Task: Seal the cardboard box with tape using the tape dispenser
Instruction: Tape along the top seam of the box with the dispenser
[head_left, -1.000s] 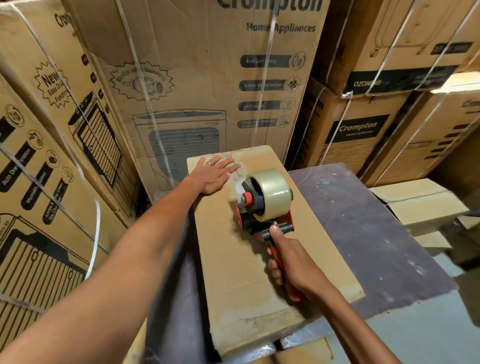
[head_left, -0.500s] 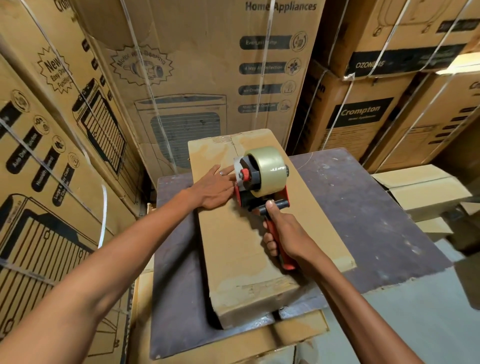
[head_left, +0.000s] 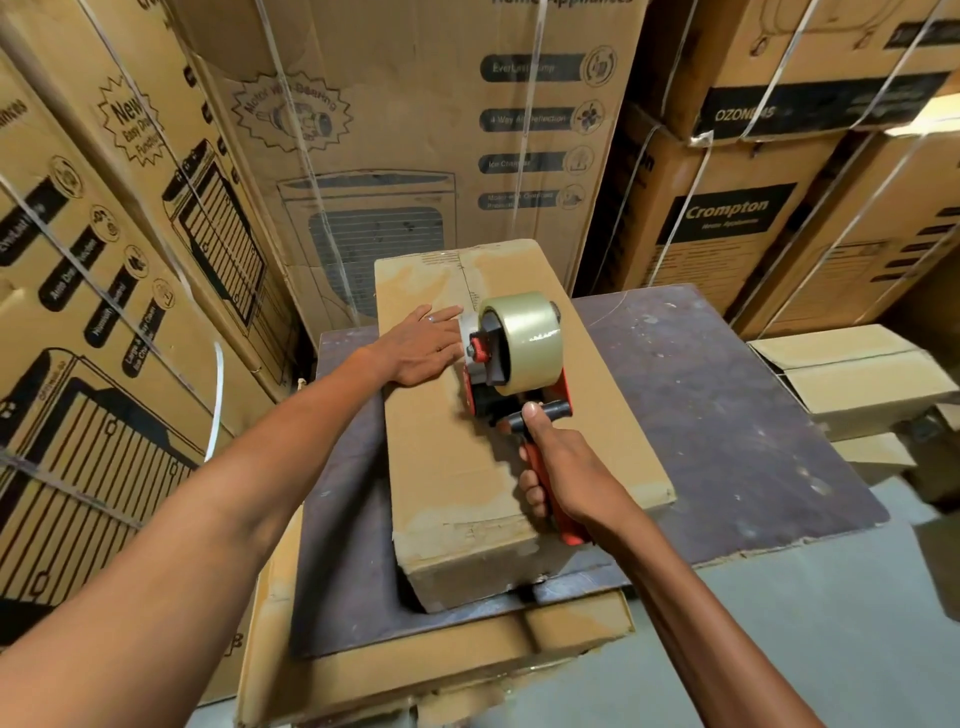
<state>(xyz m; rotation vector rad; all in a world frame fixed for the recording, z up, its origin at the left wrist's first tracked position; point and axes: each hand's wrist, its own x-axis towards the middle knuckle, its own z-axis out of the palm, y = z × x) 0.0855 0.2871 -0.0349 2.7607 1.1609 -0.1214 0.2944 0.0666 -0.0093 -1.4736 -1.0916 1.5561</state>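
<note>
A long plain cardboard box (head_left: 447, 467) lies lengthwise on a dark board. The red and black tape dispenser (head_left: 498, 374), carrying a big roll of clear tape (head_left: 524, 343), sits on the box top near its middle. My right hand (head_left: 561, 467) grips the dispenser's red handle, thumb up against the black crossbar. My left hand (head_left: 423, 345) lies flat on the box, fingers straight, just left of the dispenser's front, pressing the top down. The fingertips are partly hidden by the dispenser.
The dark board (head_left: 727, 415) rests on a flattened carton (head_left: 415, 660). Tall strapped appliance cartons (head_left: 389, 130) wall in the left and back. Smaller plain boxes (head_left: 857, 374) lie at the right, above a grey floor (head_left: 831, 623).
The dispenser has travelled along the box top away from the near end. My left hand has stayed flat beside its front, and the view has tilted further down.
</note>
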